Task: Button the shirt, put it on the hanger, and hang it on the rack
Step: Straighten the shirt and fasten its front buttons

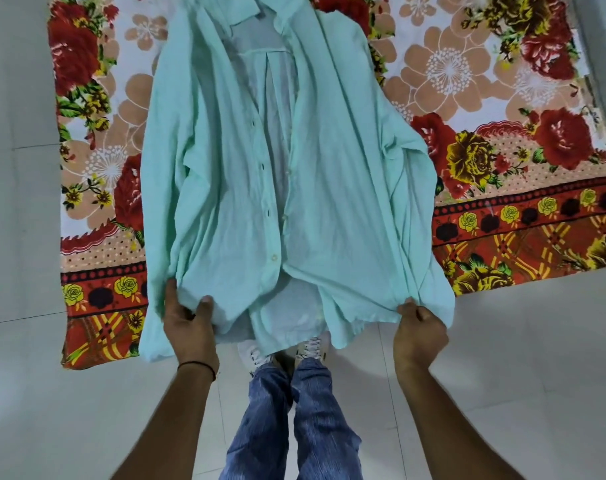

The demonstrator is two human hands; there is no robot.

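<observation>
Fingers [204, 301] of both hands are pinching the unbuttoned shirt's [225, 188] hem, left hand [189, 327] and right hand [419, 332] apart, over the bedsheet [502, 98].

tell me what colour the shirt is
Pale mint green shirt, seen in the head view.

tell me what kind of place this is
Probably a room in a home, perhaps a bedroom: a floral bedsheet lies spread out, the floor is pale tile, and a mint shirt is laid out on the sheet.

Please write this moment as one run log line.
shirt: unbuttoned, on floral sheet | left hand: grips hem | right hand: grips hem
</observation>
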